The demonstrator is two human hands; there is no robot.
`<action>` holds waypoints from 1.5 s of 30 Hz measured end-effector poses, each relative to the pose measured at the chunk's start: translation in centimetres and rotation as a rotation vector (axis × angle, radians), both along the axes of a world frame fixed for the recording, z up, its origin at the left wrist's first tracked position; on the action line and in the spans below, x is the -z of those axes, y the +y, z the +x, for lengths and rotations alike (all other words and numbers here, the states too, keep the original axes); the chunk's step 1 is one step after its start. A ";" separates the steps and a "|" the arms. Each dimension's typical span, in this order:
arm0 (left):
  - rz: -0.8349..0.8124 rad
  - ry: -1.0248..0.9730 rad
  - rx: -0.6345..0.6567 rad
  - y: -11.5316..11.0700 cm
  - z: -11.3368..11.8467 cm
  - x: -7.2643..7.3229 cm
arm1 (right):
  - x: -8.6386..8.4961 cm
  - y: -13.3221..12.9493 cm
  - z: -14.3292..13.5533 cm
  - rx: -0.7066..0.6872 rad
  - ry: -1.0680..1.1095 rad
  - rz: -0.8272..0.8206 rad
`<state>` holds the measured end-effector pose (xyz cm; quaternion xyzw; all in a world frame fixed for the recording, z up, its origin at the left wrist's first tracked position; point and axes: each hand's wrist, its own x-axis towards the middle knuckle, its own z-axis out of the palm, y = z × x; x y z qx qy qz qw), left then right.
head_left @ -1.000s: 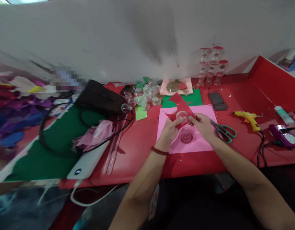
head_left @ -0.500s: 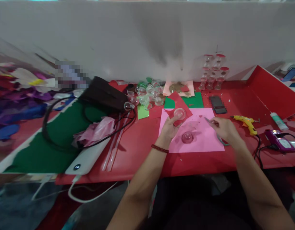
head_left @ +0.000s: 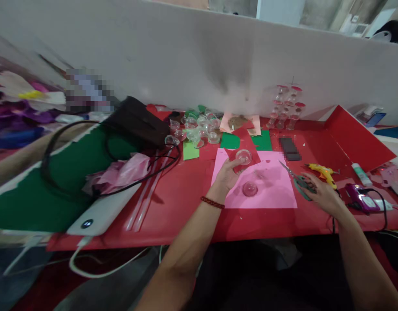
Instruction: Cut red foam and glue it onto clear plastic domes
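Note:
In the head view, my left hand [head_left: 228,173] holds a clear round plastic cup [head_left: 243,157] together with a piece of red paper [head_left: 246,140], above a pink sheet [head_left: 273,190]. On that sheet lies a second clear cup [head_left: 250,188], just below my left hand. Scissors [head_left: 303,187] with dark green handles are gripped in my right hand [head_left: 322,192], at the sheet's right edge, their blades pointing up and left towards the red paper but apart from it.
Several clear cups [head_left: 202,126] stand behind left. Cup towers [head_left: 289,108] rise near the wall. A yellow glue gun [head_left: 323,172], phone [head_left: 290,148] and purple device [head_left: 361,198] sit right. A person's arm [head_left: 37,151] reaches in at far left.
My right hand has moved right and slightly down, and the scissors now show with their handles in its fingers. The camera view has shifted. A person's arm has appeared more clearly at left.

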<state>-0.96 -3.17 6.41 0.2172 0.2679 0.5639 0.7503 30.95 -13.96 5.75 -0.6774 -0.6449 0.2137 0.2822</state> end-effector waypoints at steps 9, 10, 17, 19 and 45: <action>0.003 0.016 -0.036 0.5 -0.9 -0.2 | -2.4 5.7 -7.7 -0.232 0.594 -0.066; -0.002 0.019 -0.057 0.6 -1.1 -0.2 | -2.3 6.6 -8.7 -0.233 0.655 -0.079; -0.018 0.085 -0.054 0.8 -2.0 -1.2 | -1.3 8.4 -11.5 -0.270 0.830 -0.292; -0.012 0.082 -0.023 0.6 -1.9 -1.5 | -1.2 8.0 -11.3 -0.291 0.843 -0.316; -0.083 0.055 -0.147 0.6 -1.8 -1.1 | -0.5 7.2 -10.5 -0.260 0.815 -0.392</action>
